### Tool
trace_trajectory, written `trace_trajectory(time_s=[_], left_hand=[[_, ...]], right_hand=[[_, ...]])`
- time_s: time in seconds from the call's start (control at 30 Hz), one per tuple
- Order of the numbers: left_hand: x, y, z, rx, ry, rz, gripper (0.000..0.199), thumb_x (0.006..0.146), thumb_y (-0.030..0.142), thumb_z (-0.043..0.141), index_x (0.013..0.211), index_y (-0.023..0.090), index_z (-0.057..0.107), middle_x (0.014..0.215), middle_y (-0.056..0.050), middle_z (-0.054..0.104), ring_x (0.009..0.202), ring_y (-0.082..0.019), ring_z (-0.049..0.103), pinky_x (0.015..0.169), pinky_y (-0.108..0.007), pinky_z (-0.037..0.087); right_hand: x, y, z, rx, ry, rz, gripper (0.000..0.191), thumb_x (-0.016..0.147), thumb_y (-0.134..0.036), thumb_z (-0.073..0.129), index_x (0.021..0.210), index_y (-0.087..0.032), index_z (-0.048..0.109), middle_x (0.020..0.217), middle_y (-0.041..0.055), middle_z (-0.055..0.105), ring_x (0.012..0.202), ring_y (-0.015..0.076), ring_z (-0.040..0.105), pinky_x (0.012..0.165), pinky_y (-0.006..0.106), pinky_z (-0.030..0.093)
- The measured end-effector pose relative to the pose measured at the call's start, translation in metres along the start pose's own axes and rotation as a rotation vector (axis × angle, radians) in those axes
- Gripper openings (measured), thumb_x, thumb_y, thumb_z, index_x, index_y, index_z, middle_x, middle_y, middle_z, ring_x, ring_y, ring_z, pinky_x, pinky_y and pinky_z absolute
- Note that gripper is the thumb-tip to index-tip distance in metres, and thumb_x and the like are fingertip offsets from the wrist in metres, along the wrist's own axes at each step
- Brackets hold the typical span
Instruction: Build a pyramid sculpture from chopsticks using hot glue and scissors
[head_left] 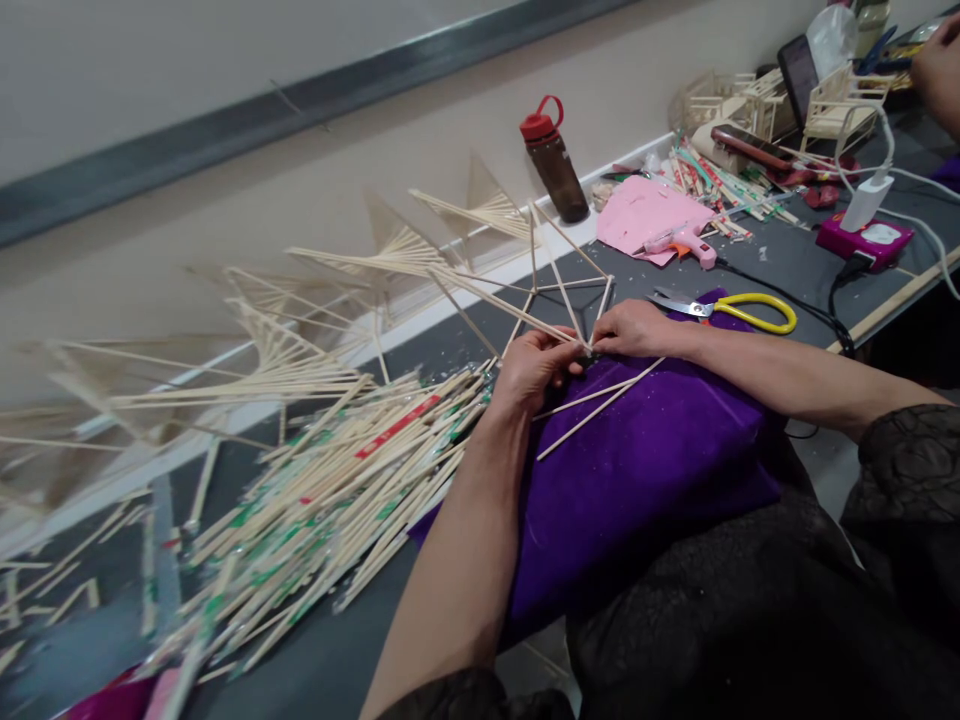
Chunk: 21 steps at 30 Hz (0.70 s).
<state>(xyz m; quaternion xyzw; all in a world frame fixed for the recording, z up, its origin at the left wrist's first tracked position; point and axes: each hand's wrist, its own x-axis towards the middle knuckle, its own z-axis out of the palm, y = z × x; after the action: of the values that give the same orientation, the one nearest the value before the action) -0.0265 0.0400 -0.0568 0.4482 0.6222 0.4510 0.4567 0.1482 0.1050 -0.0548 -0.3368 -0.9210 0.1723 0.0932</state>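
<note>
Crinkled black garment (pixel 705 600), angular wooden-stick frame (pixel 564 285)

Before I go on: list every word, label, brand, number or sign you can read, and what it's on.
No text can be read for certain.
Red label on the stick packs: any print is too blurred to read.
Green patches on the packs: too blurred to read.
Bottle: any marking on its side is too small to read.
</note>
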Motion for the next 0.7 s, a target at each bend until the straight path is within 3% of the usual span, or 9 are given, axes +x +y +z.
trace_trajectory(time_s=[0.3,0.5,0.7], left_hand=[[-0.0015,0.0015,0.0037,0.033,0.015,0.017,0.04,0.049,0.024,0.081,0.082,0.012,0.063,0.061,0.001,0.064,0.041,-0.009,0.055,0.034,-0.019,0.025],[0.0016,-0.0017,0.0054,0.082,0.066,0.042,0.037,0.053,0.026,0.077,0.084,0.013,0.062,0.064,0.0,0.066,0.044,-0.011,0.058,0.036,-0.019,0.029],[0.0053,-0.0056,0.0034,0.104,0.078,0.05,0.038,0.052,0.025,0.078,0.085,0.013,0.063,0.064,0.0,0.067,0.046,-0.011,0.058,0.036,-0.019,0.03]], right_hand=[[-0.0003,-0.0036,0.0013,-0.051,0.013,0.019,0.03,0.092,-0.033,0.054,0.111,-0.023,0.075,0.107,0.005,0.076,0.095,0.0182,0.065,0.064,0.026,0.034],[0.0005,-0.002,-0.0019,-0.073,0.003,-0.011,0.032,0.088,-0.022,0.053,0.111,-0.02,0.076,0.106,0.0061,0.076,0.096,0.0195,0.066,0.068,0.026,0.037],[-0.0005,-0.0027,0.0028,-0.069,0.064,0.007,0.03,0.09,-0.024,0.053,0.111,-0.019,0.074,0.108,0.0064,0.075,0.098,0.0202,0.065,0.069,0.027,0.038]])
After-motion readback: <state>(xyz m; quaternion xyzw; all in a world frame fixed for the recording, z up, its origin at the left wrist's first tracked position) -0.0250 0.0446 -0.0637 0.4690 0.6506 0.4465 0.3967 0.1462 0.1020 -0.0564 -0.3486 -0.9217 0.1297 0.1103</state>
